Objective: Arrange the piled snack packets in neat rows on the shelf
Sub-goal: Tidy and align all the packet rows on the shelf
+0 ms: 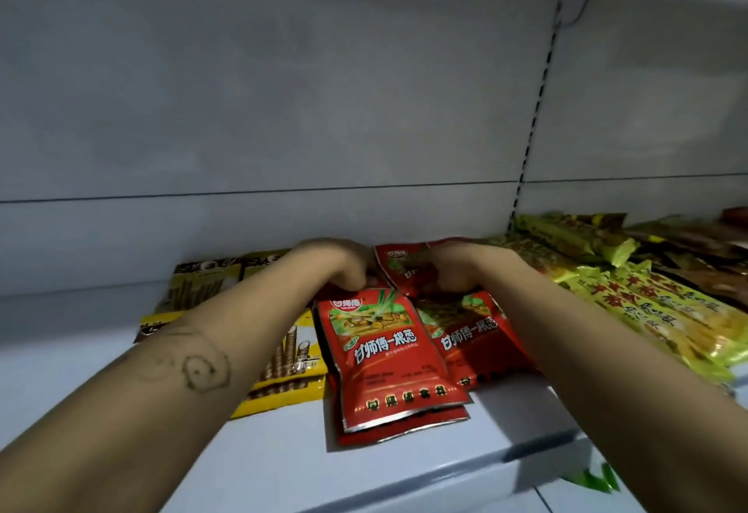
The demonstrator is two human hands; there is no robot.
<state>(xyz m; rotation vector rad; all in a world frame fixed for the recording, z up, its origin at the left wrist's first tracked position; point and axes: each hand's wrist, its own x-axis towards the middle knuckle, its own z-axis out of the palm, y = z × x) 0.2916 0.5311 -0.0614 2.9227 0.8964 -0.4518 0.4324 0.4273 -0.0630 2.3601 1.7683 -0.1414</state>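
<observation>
**Forearms over red packets**

A doodled left forearm (194, 363) crosses yellow wafer-roll packets (291, 354). Red packets (384, 354) reading "甘师傅一根葱" lie near the shelf's (445, 464) front edge. The right hand's (457, 269) grip pinches the rear red packet (398, 265). The left hand's (336, 261) grip is curled, its hold unclear. Green-yellow packets (647, 310) crowd the shelf's right end.

Vantage: the one head view was taken from just above and in front of the shelf (283, 464).
Facing: it was aimed forward and slightly down, toward the back panel (283, 107).
Nearness: close; the left hand (336, 265), right hand (457, 269) and red packets (384, 350) were framed just below centre.
</observation>
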